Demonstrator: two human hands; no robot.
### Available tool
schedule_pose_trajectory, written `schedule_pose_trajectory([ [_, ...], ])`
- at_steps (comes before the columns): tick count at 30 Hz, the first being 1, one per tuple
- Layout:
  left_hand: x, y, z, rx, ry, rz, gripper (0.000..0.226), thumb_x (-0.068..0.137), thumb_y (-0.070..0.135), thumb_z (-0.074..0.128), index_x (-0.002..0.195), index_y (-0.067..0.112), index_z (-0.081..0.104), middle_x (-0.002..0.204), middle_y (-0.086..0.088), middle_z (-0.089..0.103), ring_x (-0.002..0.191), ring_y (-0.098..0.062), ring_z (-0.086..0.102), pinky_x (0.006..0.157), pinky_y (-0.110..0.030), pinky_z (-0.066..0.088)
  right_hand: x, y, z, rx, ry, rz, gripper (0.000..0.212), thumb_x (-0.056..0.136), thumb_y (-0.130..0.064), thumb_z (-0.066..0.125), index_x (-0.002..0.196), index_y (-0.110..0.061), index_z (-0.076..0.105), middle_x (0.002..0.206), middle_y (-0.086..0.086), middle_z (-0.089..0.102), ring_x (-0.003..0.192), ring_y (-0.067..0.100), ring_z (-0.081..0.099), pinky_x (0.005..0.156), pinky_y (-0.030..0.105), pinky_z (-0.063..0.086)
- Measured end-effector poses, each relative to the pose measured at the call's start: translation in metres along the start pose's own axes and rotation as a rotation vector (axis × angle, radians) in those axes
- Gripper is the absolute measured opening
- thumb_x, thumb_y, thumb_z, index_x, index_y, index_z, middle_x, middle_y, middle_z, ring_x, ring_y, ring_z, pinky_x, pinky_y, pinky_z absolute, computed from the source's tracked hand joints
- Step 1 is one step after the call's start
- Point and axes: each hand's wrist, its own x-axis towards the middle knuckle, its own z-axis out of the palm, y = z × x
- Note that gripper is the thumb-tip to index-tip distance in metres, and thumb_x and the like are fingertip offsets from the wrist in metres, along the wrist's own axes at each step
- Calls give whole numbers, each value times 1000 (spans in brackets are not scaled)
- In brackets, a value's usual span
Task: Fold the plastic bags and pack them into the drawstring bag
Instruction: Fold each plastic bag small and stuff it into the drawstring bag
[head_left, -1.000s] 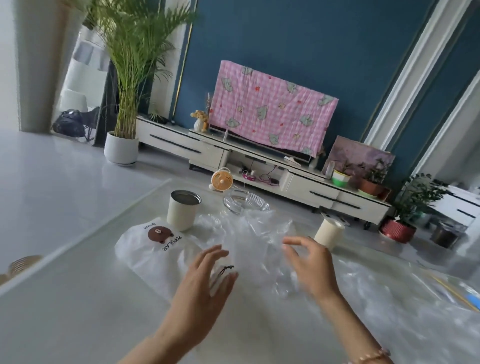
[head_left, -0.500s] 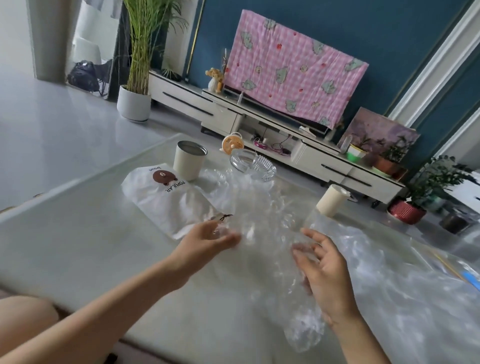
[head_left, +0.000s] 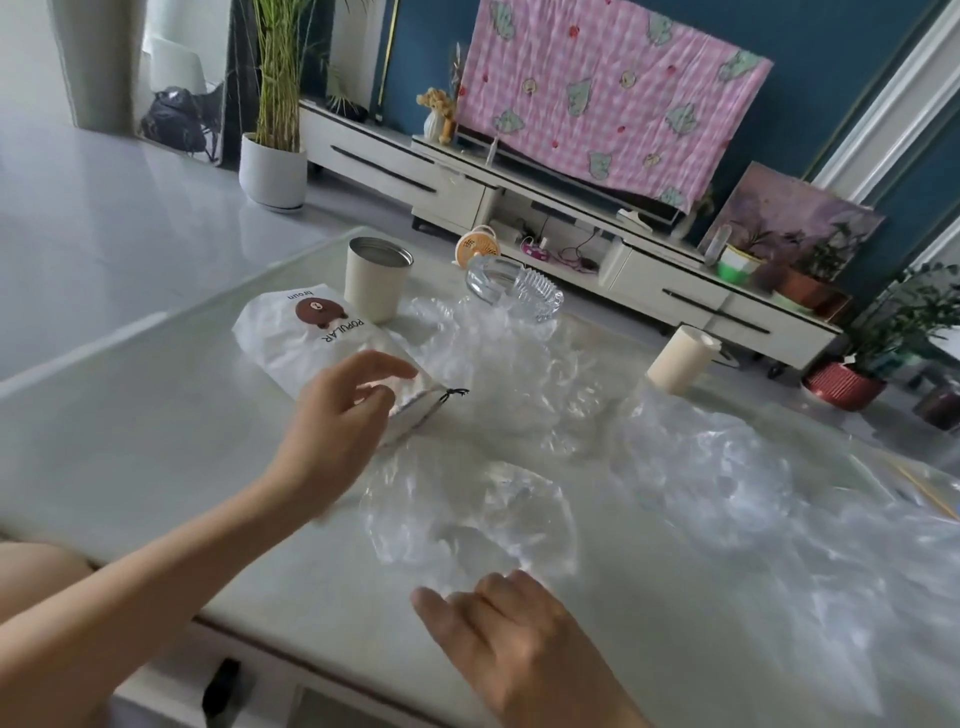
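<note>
The white drawstring bag (head_left: 291, 338), printed with a brown bear, lies on the table at the left with its black cord end (head_left: 452, 395) pointing right. My left hand (head_left: 337, 415) hovers over its mouth end, fingers loosely bent, holding nothing. A crumpled clear plastic bag (head_left: 467, 514) lies flat in front of me. My right hand (head_left: 519, 639) sits at its near edge, knuckles up and fingers curled under, gripping the plastic. More clear plastic bags (head_left: 727, 467) spread across the middle and right of the table.
A cream cup (head_left: 376, 283) stands behind the drawstring bag, with a glass ashtray (head_left: 514, 286) to its right. Another cream cup (head_left: 678, 358) stands farther right. The table's near edge (head_left: 311, 670) runs below my hands. A TV cabinet stands beyond the table.
My right hand has drawn the clear bag back toward the table's near edge and laid it flat. My left hand has let go of the plastic and moved over the drawstring bag's mouth.
</note>
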Motion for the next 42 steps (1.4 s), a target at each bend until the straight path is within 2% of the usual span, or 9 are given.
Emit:
schedule_pose_trajectory([
  [6,-29,-13,12,345,-382,262,23,91,16,49,101,25,67,101,16,65,96,2,54,77,-4,36,6,-16,-6,286,-127,198,44,78,-35,53,119,-20,50,69,-12,59,61,7,52,65,18,44],
  [10,-45,-40,21,563,-574,368,37,90,17,34,112,15,65,115,3,63,112,-11,51,90,-12,34,10,-11,-14,602,220,700,16,86,-21,53,97,-20,64,88,-15,62,78,4,57,75,14,45],
  [13,-43,-53,23,688,-690,432,58,67,20,19,99,15,67,106,3,65,106,-15,53,92,-27,42,13,-19,15,466,157,804,37,82,-14,41,118,-18,52,118,-4,59,111,9,51,96,17,38],
  [18,-52,-40,31,764,-519,358,55,49,9,25,89,13,63,102,-3,63,90,-23,62,71,-18,36,7,-24,48,254,-199,858,48,77,-17,39,123,-6,46,131,15,55,127,29,47,106,31,22],
  [24,-46,-58,49,950,-474,440,44,80,19,40,114,4,63,123,-15,61,119,-33,55,98,-42,43,20,-19,48,217,-14,917,51,77,-6,31,125,-2,46,131,18,54,128,31,44,109,33,21],
  [29,-36,-81,46,1234,-641,433,51,91,38,31,122,12,62,128,-12,59,120,-34,53,101,-41,26,-1,5,60,214,-397,902,55,83,-29,29,122,-8,61,130,14,57,120,29,55,101,40,41],
  [33,-36,-75,45,1263,-677,326,75,96,55,5,118,16,66,122,-15,62,110,-36,61,92,-48,47,-26,22,46,290,-542,844,107,68,-75,-24,148,-22,23,157,2,12,146,18,8,112,27,-10],
  [38,-40,-68,45,1131,-635,214,126,47,79,-38,150,17,0,158,-4,1,146,-20,0,114,-32,-7,-46,35,28,287,-688,889,121,48,-82,-34,150,-29,3,158,-7,-9,144,7,-11,110,21,-15],
  [42,-42,-65,42,1148,-599,210,130,40,77,-42,151,24,3,159,-3,-2,145,-17,-2,113,-30,-7,-58,42,16,294,-779,882,121,43,-83,-35,148,-31,-8,155,-11,-19,136,0,-23,112,30,-17],
])
